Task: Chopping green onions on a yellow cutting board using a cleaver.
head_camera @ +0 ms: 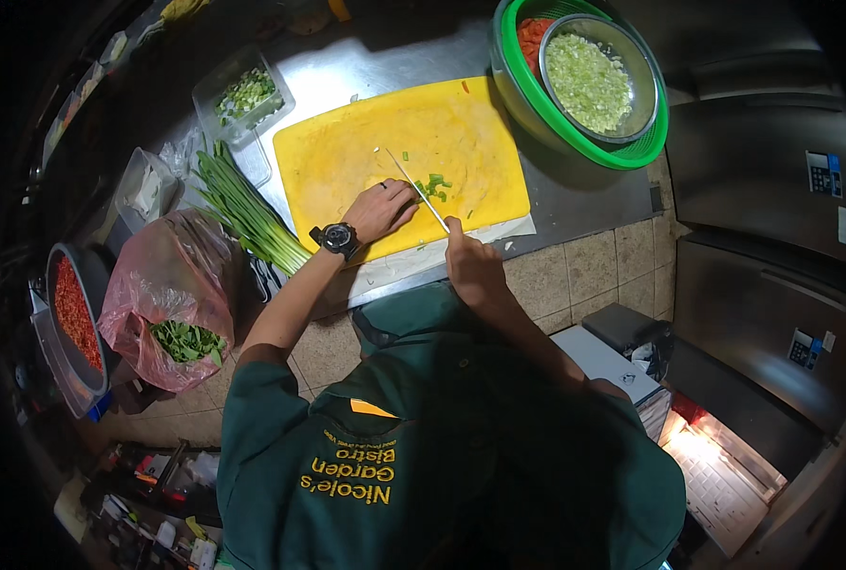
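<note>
My right hand (pixel 474 262) grips the handle of a knife (pixel 423 196), its blade slanting up and left over a yellow cutting board (pixel 337 149). Just left of the blade, my left hand (pixel 382 210) rests low on the board with fingers curled; whether anything is under them cannot be seen. Cut green onion pieces (pixel 435 187) lie beside the blade, mostly on its right. A bunch of green onions (pixel 252 206) lies at the board's left edge, near my left wrist. A clear plastic container (pixel 285 84) of chopped green onion stands behind the board.
At the back right, a green basket (pixel 651 153) holds a metal bowl (pixel 547 78) of chopped pale green vegetable, with red pieces beside it. On the left are a pink plastic bag (pixel 159 263) of leafy greens, a basin (pixel 102 285) of chopped red food and another plastic container (pixel 138 189).
</note>
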A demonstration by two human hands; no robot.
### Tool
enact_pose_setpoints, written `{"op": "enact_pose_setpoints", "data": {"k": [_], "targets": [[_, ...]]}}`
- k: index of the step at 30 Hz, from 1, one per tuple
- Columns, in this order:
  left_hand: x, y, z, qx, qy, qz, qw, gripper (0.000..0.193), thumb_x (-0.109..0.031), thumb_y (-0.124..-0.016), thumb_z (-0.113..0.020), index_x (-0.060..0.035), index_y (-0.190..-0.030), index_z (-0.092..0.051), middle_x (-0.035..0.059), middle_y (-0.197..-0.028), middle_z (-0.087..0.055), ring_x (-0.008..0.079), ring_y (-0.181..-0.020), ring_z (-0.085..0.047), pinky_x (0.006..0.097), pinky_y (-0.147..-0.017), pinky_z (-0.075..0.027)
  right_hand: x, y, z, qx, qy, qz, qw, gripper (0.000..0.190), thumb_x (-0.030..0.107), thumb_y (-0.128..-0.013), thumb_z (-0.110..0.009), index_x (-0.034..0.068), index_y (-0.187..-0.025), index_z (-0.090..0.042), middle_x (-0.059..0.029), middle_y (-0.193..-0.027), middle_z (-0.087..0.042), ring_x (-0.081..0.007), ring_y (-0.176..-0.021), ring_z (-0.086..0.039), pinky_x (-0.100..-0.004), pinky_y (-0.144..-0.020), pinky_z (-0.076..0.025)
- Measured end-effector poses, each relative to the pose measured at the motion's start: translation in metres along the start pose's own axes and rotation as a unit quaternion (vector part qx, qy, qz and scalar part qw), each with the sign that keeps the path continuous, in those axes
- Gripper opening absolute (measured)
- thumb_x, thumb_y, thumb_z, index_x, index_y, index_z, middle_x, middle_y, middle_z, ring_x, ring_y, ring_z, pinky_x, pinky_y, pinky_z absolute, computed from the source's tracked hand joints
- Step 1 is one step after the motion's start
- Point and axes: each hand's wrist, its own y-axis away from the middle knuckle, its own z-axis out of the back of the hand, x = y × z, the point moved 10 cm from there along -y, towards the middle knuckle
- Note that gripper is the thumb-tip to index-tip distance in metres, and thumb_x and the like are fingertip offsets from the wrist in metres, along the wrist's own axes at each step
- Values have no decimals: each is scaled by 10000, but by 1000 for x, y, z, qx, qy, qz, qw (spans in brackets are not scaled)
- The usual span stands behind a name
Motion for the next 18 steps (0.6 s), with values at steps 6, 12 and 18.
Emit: {"op": "enact_pose_setpoints", "data": {"k": [6,12,18], "targets": [[3,2,-4,6,-9,6,1000,285,-229,-963,-630,-58,-1191,-609,155,-1081,-641,339,-962,-629,412,-813,-542,4,2,-2,32,-55,36,997,416,57,-885,-549,-14,-1285,-460,-175,-741,-667,-394,-673,-684,-472,-610,-564],[3,-4,1,8,9,26,1000,276,-228,-964,-630,-45,-1171,-630,154,-1066,-649,330,-949,-639,417,-796,-549,10,6,-3,21,-21,90,996,554,73,-884,-540,-96,-1387,-383,-183,-740,-660,-357,-639,-672,-477,-572,-540],[6,0,7,-33,21,36,999,242,-215,-954,-645,-42,-1123,-650,150,-1026,-654,326,-897,-644,415,-763,-557,11,5,-1,54,21,81,995,545,102,-902,-536,-81,-1396,-394,-156,-741,-672,-303,-633,-688,-442,-555,-547]]}}
